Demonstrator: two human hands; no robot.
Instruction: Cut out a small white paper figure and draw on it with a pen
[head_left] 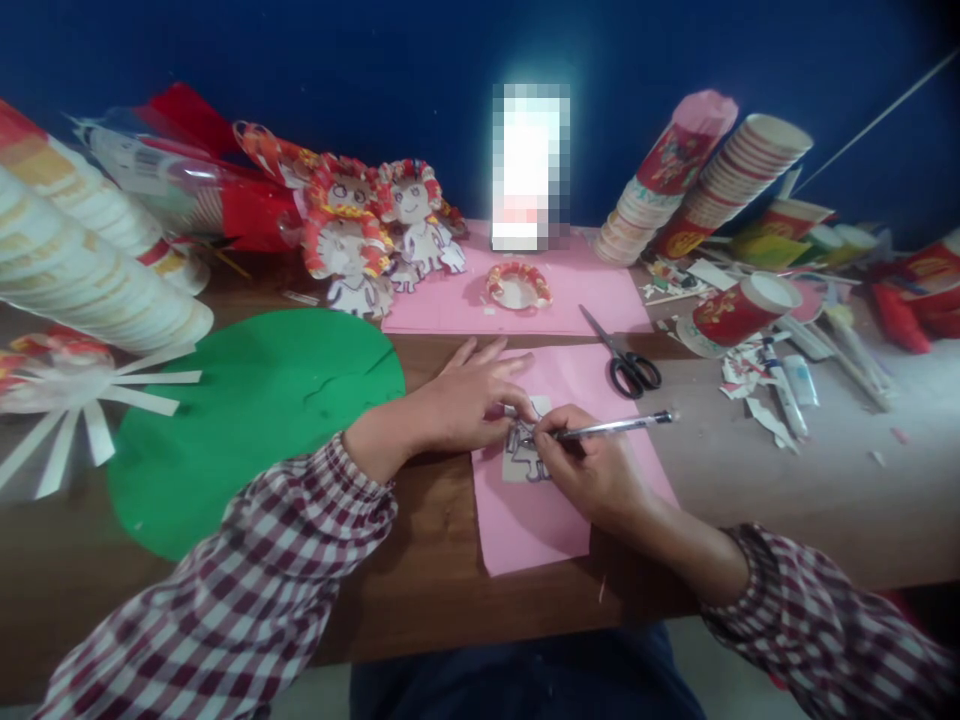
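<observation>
My right hand [592,465] grips a pen [619,426], its tip down on a small piece of white paper [517,463] with a figure drawn in dark outline. That paper lies on a pink sheet [536,540]. My left hand [472,400] rests beside it with the fingers spread, thumb and forefinger at the drawing's upper left edge. Part of the drawing is hidden by both hands. Black-handled scissors [630,368] lie just beyond my right hand, blades partly over the pink sheet.
A green paper disc [262,400] lies left, near a cup cut into strips [67,390]. Paper-cup stacks [97,260] lean at the left, more cups [739,170] at the right. Several paper figures [420,215] stand at the back. Paper scraps [742,370] and a glue tube [801,380] lie right.
</observation>
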